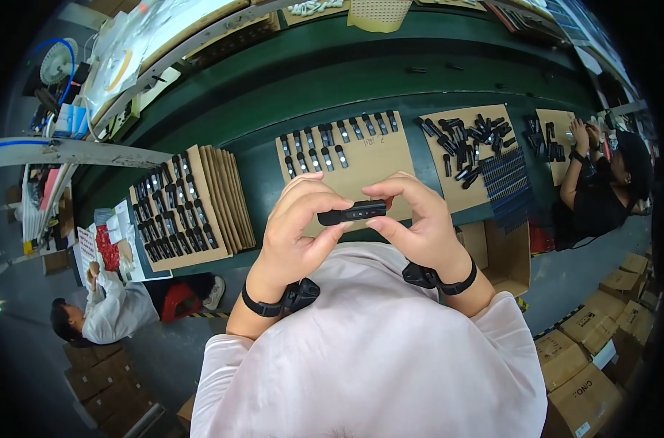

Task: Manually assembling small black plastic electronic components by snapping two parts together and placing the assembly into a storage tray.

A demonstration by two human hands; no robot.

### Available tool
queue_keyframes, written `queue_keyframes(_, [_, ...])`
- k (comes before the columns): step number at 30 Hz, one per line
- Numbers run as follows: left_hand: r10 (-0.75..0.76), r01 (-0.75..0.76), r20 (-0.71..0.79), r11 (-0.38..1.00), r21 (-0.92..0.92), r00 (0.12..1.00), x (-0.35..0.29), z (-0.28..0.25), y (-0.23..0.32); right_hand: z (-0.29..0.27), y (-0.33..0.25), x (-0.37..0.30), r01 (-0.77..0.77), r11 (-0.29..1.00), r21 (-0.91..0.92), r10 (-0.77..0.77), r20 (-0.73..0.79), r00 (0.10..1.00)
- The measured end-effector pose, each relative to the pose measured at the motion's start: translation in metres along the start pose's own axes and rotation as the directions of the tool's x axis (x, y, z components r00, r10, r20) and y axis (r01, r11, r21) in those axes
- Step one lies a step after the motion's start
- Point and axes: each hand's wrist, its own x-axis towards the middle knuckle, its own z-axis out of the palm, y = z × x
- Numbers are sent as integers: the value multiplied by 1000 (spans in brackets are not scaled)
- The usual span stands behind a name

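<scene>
Between my two hands, in front of my chest, is a small black microphone-like device (357, 212) with a rounded dark end at the left and small marks along its side. My left hand (302, 223) pinches the rounded end between thumb and fingers. My right hand (412, 212) grips the other end, where a bit of something red shows by the fingertips. Just beyond my hands lies a cardboard sheet (383, 157) bearing two rows of similar black devices (326, 134), several with a silvery patch.
Left stands a stack of cardboard sheets (226, 197), its top one filled with devices. At right, another sheet (463, 198) carries a loose heap of devices (467, 142) beside a dark ribbed mat (508, 186). Co-workers sit at both ends of the green bench (262, 117). Cartons (584, 394) stand lower right.
</scene>
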Motion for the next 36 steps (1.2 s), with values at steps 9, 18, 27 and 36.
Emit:
queue_keyframes(9, [-428, 389, -51, 859, -334, 902, -12, 0, 6, -5, 9, 2, 243, 946, -213, -247, 8, 969])
queue_keyframes(18, [-178, 179, 40, 983, -34, 983, -7, -7, -23, 8, 16, 11, 214, 917, -336, -204, 66, 977])
queue_keyframes(27, [-390, 378, 1, 894, 241, 921, -31, -5, -82, 26, 137, 19, -352, 861, -368, 395, 45, 918])
queue_keyframes(36, [-592, 547, -38, 715, 435, 805, -77, -39, -137, 41, 263, 42, -527, 482, -700, 589, -187, 786])
